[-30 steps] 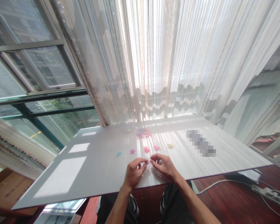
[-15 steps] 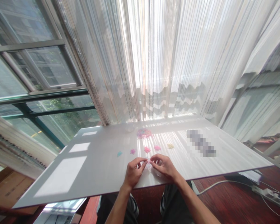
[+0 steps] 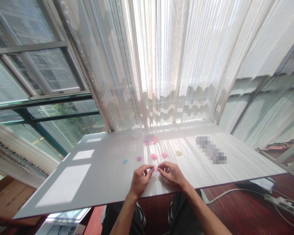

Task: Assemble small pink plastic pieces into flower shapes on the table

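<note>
My left hand [image 3: 139, 179] and my right hand [image 3: 172, 175] face each other low over the near edge of the white table [image 3: 100, 182]. Both are closed in a pinch of thumb and forefinger, the fingertips almost meeting. A pinkish speck shows between them, too small to name. Below the fingertips lies a pale pink-lilac cluster of small pieces [image 3: 156, 174], partly hidden by the hands. Beyond are little heaps of bead-like bits: blue [image 3: 125, 161], purple [image 3: 139, 159], red-pink [image 3: 154, 157], pink [image 3: 164, 154] and pale yellow [image 3: 178, 152].
A larger mixed heap of mostly pink bits [image 3: 151, 140] lies farther back, beside a clear, faint container [image 3: 136, 134]. A blurred-out object [image 3: 211, 150] is on the right. Sheer curtains [image 3: 161, 65] hang behind the table. A power strip [image 3: 283, 206] rests on the floor.
The fingertips have drawn slightly apart, and less pink shows between them. Both hands stay in nearly the same place, and the heaps look unchanged.
</note>
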A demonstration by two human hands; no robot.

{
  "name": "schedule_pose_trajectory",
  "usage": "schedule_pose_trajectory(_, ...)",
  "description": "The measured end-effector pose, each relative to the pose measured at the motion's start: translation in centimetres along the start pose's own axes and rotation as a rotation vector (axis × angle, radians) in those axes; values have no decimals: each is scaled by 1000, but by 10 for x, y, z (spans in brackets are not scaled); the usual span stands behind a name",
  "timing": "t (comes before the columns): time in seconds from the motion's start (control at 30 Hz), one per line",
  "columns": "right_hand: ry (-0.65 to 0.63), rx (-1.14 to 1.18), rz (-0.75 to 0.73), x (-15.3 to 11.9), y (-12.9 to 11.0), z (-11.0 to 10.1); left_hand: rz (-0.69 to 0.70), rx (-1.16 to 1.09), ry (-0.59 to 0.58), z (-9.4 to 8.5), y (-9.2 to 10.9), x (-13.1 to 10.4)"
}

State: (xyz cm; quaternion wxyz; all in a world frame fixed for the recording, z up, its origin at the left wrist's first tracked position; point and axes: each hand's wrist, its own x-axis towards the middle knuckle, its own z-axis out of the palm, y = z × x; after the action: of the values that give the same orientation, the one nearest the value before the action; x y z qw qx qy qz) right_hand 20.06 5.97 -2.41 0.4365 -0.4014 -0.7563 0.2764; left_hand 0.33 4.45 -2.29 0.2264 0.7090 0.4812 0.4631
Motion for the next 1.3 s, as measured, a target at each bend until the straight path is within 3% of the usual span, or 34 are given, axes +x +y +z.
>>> schedule_pose_trajectory(0.23, 58, 21, 8, 1, -1, 0, 46, 0, -43, -4, 0, 11)
schedule_pose_trajectory(0.37, 107, 16, 32, 1, -1, 2, 88, 88, -52, -10, 1, 36)
schedule_pose_trajectory(0.57, 90, 0, 63, 1, 0, 3, 27, 273, -155, -9, -7, 67)
schedule_pose_trajectory(1.07, 56, -8, 88, 1, -2, 3, -28, 401, -197, -8, -7, 71)
schedule_pose_trajectory(1.3, 52, -15, 88, 1, -4, 1, -50, 411, -178, -11, -7, 60)
